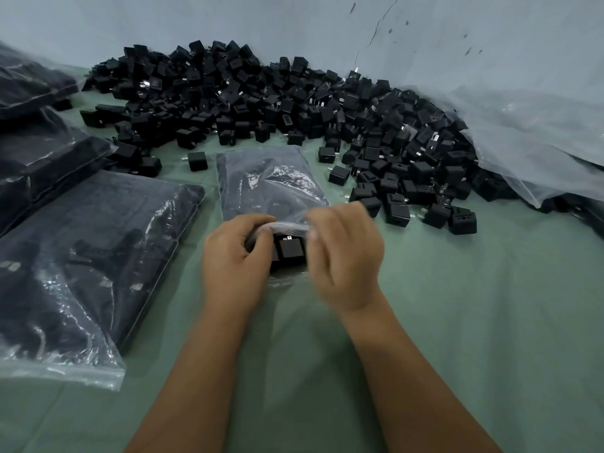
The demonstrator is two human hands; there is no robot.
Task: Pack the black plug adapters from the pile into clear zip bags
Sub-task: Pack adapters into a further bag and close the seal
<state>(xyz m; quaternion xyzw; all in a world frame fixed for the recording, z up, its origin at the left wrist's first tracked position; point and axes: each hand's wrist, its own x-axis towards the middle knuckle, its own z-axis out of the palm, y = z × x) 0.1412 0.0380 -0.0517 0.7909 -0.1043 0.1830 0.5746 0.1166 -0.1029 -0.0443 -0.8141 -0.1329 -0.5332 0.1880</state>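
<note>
My left hand [233,253] grips the zip bag [273,184] mouth, right hand [343,253] pinches its rim over an adapter [289,250] inside; pile [277,103] waits beyond. A slipped rim (slick plastic) could spill adapters.

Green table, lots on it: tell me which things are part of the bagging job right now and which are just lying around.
In the job:
- left hand and right hand, gripping the zip bag
- adapter at the bag's mouth
- pile of loose adapters

Just lying about:
- filled bags at left
- crumpled plastic sheet at right
- green table cover
</note>
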